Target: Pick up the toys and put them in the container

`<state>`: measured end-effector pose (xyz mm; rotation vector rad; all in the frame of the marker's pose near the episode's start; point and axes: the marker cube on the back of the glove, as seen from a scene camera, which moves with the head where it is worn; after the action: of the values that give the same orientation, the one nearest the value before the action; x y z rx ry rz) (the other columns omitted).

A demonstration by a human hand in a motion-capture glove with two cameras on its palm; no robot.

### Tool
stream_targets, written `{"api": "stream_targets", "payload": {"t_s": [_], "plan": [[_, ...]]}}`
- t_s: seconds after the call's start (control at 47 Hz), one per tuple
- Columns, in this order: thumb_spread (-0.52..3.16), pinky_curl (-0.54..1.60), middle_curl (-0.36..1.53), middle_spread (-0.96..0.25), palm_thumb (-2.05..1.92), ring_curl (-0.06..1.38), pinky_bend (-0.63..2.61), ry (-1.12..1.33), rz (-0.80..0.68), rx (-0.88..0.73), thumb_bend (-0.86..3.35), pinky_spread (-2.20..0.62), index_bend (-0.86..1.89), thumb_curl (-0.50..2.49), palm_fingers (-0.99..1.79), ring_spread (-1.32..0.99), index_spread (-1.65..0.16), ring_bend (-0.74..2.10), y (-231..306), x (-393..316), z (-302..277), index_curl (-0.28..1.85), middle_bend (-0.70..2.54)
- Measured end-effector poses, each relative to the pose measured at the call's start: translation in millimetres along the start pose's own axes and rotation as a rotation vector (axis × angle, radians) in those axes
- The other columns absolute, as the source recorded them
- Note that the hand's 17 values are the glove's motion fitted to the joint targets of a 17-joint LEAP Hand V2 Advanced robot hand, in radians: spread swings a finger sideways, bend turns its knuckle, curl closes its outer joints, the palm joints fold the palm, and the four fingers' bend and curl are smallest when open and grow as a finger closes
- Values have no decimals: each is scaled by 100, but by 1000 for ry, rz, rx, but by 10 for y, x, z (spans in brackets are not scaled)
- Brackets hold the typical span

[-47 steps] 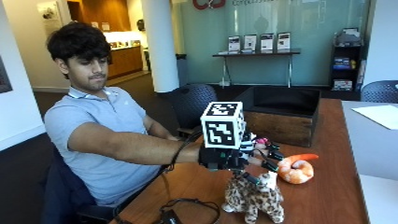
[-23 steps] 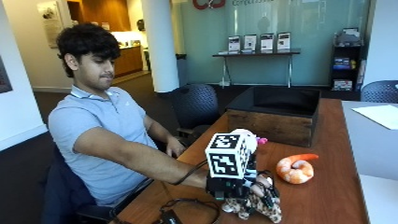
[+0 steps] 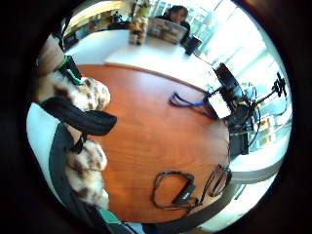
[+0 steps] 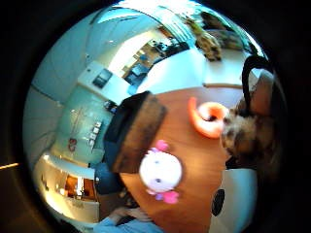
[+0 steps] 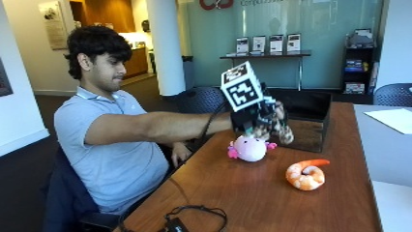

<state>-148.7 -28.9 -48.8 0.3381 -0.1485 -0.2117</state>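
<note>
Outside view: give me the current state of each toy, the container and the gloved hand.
Spotted plush toy: held in the air by the right hand, near the container.
Pink plush toy: on the table.
Shrimp toy: on the table.
Container: open top, on the table.

- A long brown wooden table (image 5: 270, 193) fills the front of the room.
- A white table top (image 5: 392, 145) sits right beside it, with a sheet of paper (image 5: 391, 120) on top.
- A black cable (image 5: 193, 215) lies curled on the brown table, near its edge.
- A blue-green glass wall (image 5: 309, 24) is at the back.
- A thin high table (image 5: 265, 56) stands by that wall. Small picture frames (image 5: 267, 44) stand on it in a row.
- A white round pillar (image 5: 163, 43) goes up to the ceiling.
- A dark shelf (image 5: 358, 63) stands in the back corner.
- Dark blue chairs (image 5: 201, 99) are near the table.
- The floor (image 5: 25, 169) is dark.
- A doorway (image 5: 122, 34) shows warm brown wood behind it.
</note>
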Motion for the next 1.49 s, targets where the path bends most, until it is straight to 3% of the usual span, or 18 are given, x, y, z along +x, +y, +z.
{"api": "stream_targets", "payload": {"t_s": [0.192,0.426,0.681,0.766,0.809,0.852,0.915,1.022,1.192,1.49], "plan": [[109,39,26,-12,82,26,92,-78,-171,40,34,-36,73,72,99,-23,-16,58,-433,-1292,-295,57,39],[92,41,31,-14,80,29,92,-113,-390,-28,30,-37,74,83,97,-25,-15,60,-526,-2821,-10,61,45],[79,43,37,-16,80,33,93,-122,-416,-146,29,-38,75,93,94,-27,-14,62,-525,-3435,381,65,47],[77,45,37,-16,78,35,97,-148,-377,-306,27,-38,76,95,86,-27,-14,61,-507,-3376,466,68,43],[83,48,36,-13,71,36,103,-161,-360,-397,23,-36,66,93,65,-24,-15,61,-489,-3282,477,67,33],[101,52,34,-9,50,34,114,-162,-350,-459,15,-29,54,86,14,-18,-20,45,-473,-3197,475,66,22],[111,52,33,-6,17,32,113,-129,-341,-498,-6,-18,37,72,-24,-13,-24,30,-453,-3048,445,62,19],[122,44,29,-3,0,23,106,-64,-317,-505,-6,-8,24,61,-17,-8,-29,18,-417,-2716,345,47,12],[131,40,25,-2,-5,20,99,-19,-234,-530,-4,2,22,50,-15,-4,-33,16,-285,-2099,293,43,11],[136,37,22,-1,-5,18,97,1,-209,-634,-3,7,20,38,-16,-2,-34,14,570,-1255,747,41,11]]}}
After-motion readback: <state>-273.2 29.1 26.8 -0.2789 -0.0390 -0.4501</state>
